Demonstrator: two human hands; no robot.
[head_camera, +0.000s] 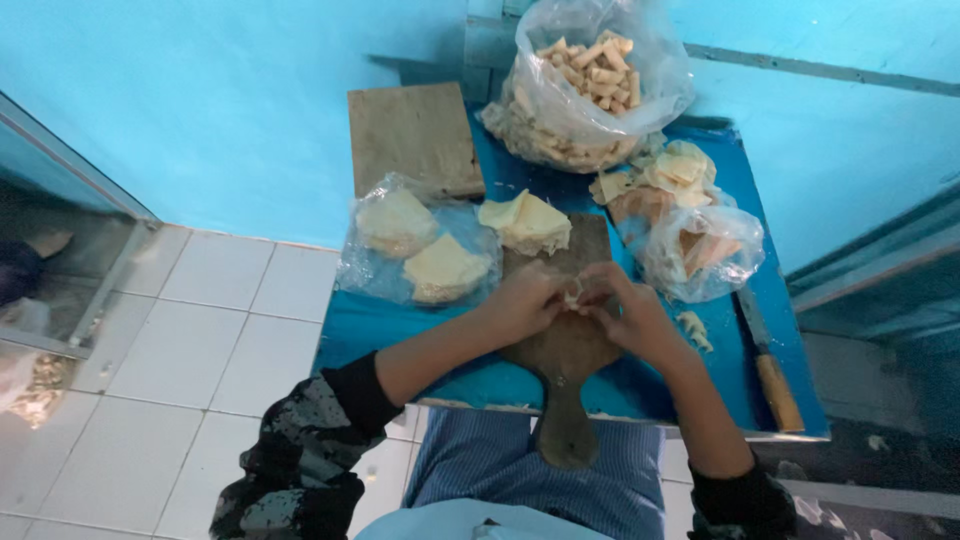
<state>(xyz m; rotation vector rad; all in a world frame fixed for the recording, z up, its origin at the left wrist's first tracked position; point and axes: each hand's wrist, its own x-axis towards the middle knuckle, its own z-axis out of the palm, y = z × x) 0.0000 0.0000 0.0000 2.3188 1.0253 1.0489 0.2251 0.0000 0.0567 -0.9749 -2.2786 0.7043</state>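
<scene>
A clear plastic bag (590, 85) is standing open at the far end of the blue tabletop (380, 325), well beyond the wooden paddle board (570, 345), and it is bulging with short pale rolled sticks (595, 65). Left of the board, touching its far corner, a flatter clear bag (415, 250) is lying on its side and holding two stacks of pale square wrappers. A third, smaller clear bag (705, 250) is slumping just right of the board's far end, with an orange-tan filling showing through it; what that filling is cannot be told. Between that bag and the big one, loose cut wrapper scraps (670, 170) are piling up.

Both hands are meeting over the far half of the board. The left hand (525, 300) is coming in from the left with the forearm bare below a dark patterned sleeve, fingers curled inward. The right hand (630, 310) is mirroring it, fingers bent toward the left. Together they are pinching a small pale piece of wrapper (573, 296), which is sitting between the fingertips just above the board.

A loose stack of square wrappers (527, 222) is resting on the board's far left corner. A second plain wooden board (413, 138) is lying beyond the flat bag. Right of the paddle board, a knife (770, 365) with a wooden handle is lying along the tabletop's edge, with a few finished rolls (693, 328) between it and the board.
</scene>
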